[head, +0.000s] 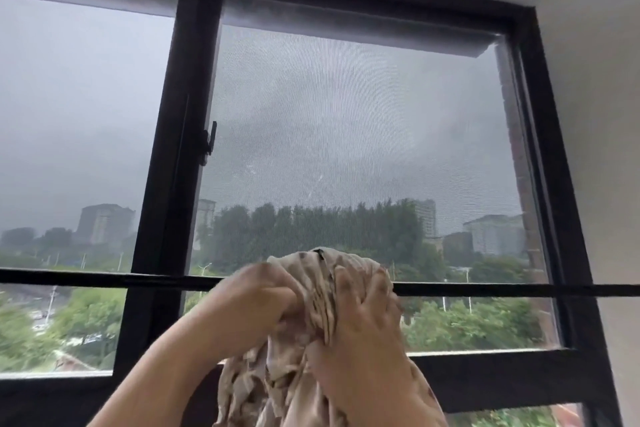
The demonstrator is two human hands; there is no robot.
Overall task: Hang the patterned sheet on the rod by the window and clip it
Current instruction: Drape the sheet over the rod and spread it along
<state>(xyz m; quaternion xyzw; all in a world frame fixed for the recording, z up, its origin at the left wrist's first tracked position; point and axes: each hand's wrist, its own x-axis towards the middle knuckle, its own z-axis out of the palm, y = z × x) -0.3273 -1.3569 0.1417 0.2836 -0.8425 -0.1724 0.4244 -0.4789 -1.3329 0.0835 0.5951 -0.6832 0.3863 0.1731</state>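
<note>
The patterned sheet (311, 270), beige with brown marks, is bunched into a thick wad and raised in front of the window. Its top bulges just above the black rod (104, 280), which runs horizontally across the whole view. My left hand (252, 298) grips the wad from the left, fingers closed into the folds. My right hand (360, 319) clutches it from the right, fingers spread over the cloth. The rest of the sheet hangs down between my forearms and out of view. The stretch of rod behind the hands is hidden. No clip is visible.
A black-framed window (180, 114) fills the view, with a latch handle (209, 140) on the central post and a mesh screen on the right pane. A white wall (595, 114) stands on the right. Trees and buildings lie outside.
</note>
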